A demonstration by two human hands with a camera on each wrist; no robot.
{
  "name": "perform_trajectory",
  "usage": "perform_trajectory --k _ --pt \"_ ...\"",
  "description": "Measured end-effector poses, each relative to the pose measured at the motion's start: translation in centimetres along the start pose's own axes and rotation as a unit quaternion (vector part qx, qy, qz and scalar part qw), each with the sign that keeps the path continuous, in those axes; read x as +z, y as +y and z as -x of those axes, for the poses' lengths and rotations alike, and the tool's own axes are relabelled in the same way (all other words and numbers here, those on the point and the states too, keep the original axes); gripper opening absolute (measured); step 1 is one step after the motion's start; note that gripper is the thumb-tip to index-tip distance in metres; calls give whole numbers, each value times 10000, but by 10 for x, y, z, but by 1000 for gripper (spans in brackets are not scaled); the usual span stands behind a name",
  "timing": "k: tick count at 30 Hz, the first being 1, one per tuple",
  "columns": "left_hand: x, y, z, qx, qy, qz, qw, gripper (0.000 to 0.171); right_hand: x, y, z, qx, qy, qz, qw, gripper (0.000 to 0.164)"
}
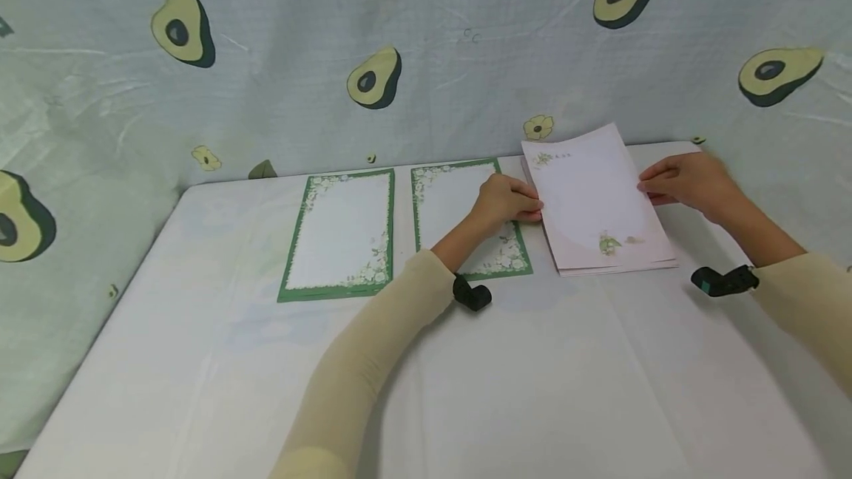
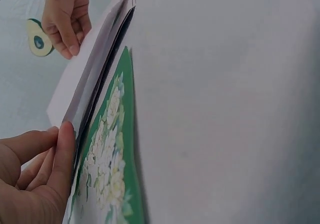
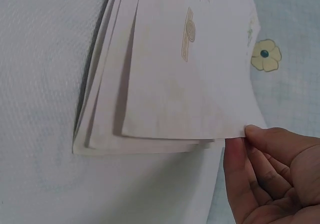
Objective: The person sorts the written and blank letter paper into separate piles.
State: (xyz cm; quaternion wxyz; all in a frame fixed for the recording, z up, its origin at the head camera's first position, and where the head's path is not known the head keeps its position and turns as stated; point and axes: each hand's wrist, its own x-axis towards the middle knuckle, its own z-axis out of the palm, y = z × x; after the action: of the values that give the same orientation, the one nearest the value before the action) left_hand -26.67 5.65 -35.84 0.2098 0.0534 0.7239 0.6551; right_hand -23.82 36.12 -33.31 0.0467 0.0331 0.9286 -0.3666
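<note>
A stack of pale pink stationery paper (image 1: 592,202) with small green plant prints lies at the back right, its top sheet bowed and its far edge lifted. My left hand (image 1: 504,199) pinches the stack's left edge; the left wrist view shows thumb and fingers (image 2: 64,151) at the layered edges. On the opposite side, my right hand (image 1: 692,182) pinches the right edge of the top sheet between thumb and forefinger. Several lower sheets (image 3: 107,141) fan out beneath it in the right wrist view. My left forearm partly covers a green-bordered floral sheet (image 1: 452,198).
Farther left lies another green-bordered floral stack (image 1: 342,235). Everything rests on a white-covered table (image 1: 532,390). Behind it hangs a pale curtain (image 1: 286,80) printed with avocados, close to the table's back edge.
</note>
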Motion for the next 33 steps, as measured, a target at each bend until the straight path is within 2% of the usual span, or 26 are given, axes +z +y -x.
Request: perform_trajectory --k 13,20,24,28,33 --pt "-5 1 8 -149 -183 97 9997 6 8 6 0 110 69 140 9998 36" --pt "-15 1 11 157 -197 -235 9994 11 11 4 1 -18 246 492 9985 31" --pt "-29 4 18 290 -253 -475 9981 18 13 1 4 -73 435 768 9961 30" --pt "-51 8 29 196 -312 -552 9978 23 16 -2 6 -40 494 803 9955 33" --pt "-86 8 47 57 -76 -767 9970 28 24 -19 10 -240 168 819 9962 35"
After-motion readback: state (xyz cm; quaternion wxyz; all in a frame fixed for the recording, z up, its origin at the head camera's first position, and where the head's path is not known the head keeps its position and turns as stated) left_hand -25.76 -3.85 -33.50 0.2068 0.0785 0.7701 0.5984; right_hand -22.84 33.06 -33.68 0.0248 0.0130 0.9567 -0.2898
